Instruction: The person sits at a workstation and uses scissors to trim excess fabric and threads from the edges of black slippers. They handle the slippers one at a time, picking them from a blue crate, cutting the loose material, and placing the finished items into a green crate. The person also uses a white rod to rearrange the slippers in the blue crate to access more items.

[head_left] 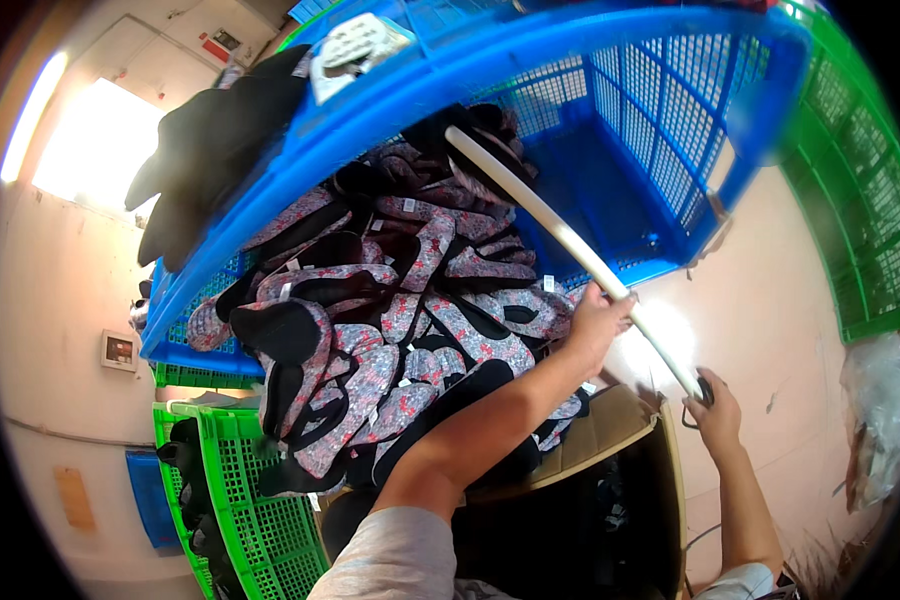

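Both my hands are closed round a long pale pole [550, 230], which slants up and leftward into a big blue plastic crate [400, 110]. My left hand [598, 322] grips it partway along. My right hand [715, 405] holds the near end, where a black loop or handle shows at the fingers. The pole's far tip reaches a dark piece in the crate; whether it hooks it cannot be seen. Grey-and-red floral padded pieces with black parts [400, 320] lie heaped from the crate down toward me, several with small white tags.
Below the heap stands an open cardboard box [595, 430] with a dark inside. Green plastic crates [260, 500] rise at the lower left, and another green crate [845, 180] at the right. Black pieces [225, 150] drape over the blue crate's left side. Clear plastic [878, 410] hangs at the far right.
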Available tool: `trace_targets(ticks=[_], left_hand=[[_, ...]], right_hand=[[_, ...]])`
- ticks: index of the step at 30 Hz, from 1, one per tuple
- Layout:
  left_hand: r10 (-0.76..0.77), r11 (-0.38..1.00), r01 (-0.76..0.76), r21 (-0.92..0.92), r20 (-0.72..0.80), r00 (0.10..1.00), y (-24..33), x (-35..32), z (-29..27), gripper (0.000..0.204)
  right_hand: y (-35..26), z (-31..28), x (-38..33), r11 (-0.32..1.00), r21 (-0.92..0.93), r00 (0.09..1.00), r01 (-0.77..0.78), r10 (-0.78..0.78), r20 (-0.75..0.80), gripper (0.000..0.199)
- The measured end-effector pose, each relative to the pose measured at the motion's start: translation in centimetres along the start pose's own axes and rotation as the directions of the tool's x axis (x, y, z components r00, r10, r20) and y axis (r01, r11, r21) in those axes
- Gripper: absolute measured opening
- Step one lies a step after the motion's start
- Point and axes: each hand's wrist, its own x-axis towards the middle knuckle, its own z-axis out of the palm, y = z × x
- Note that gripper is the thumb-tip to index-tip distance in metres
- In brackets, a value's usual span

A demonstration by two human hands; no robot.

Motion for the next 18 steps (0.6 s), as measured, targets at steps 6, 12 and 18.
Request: trace_targets(ticks=[6, 12, 18], left_hand=[[-0.16, 0.979, 0.132, 0.156, 0.186, 0.969, -0.3, -8.7, 2.9, 0.032], [-0.308, 0.949, 0.307, 0.072, 0.416, 0.856, 0.4, -16.3, 2.6, 0.035], [-0.242, 0.969, 0.234, 0.079, 0.484, 0.841, 2.8, -26.8, 1.0, 0.037]], right_hand=[[-1.1, -7.8, -7.6, 0.987, -0.103, 0.992, -0.127, 0.126, -0.022, 0.034], [-0.3, -10.6, -14.9, 0.93, -0.344, 0.99, -0.13, 0.103, -0.095, 0.032], [0.4, -12.2, -22.6, 0.968, -0.127, 0.974, -0.216, 0.222, 0.038, 0.03]])
